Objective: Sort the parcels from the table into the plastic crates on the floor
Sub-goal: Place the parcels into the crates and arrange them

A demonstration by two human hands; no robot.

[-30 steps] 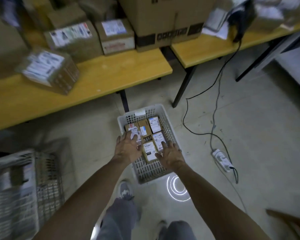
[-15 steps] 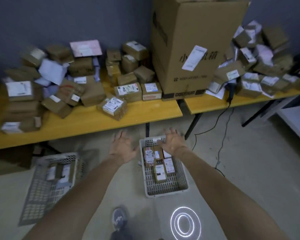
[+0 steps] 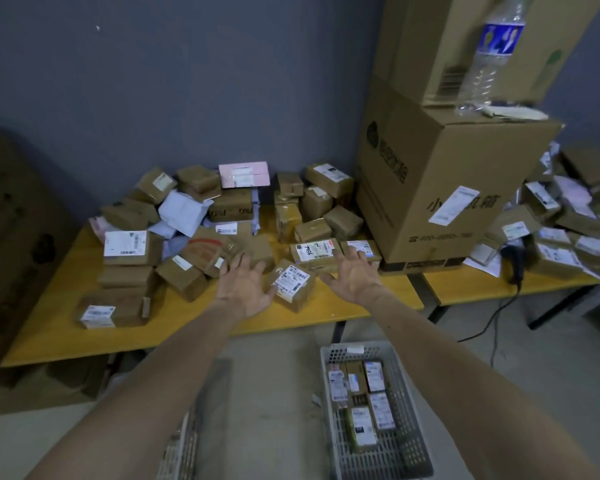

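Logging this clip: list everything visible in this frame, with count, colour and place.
Tables: two, yellow, against the grey wall.
Loose parcels: dozens, mostly brown with white labels, a few white or pink, heaped on both tables.
Big cartons: two, brown, stacked where the tables meet.
Another carton: one, brown, far left.
Water bottle: one, clear with blue label, on the lower carton.
Handheld scanner: one, black, on the right table, cable trailing to the floor.
Crates: two, pale grey, on the floor; the right one holds several parcels, the left is mostly cut off.
Left hand: one, bare, open, left of a labelled parcel at the table edge.
Right hand: one, bare, open, right of that parcel.
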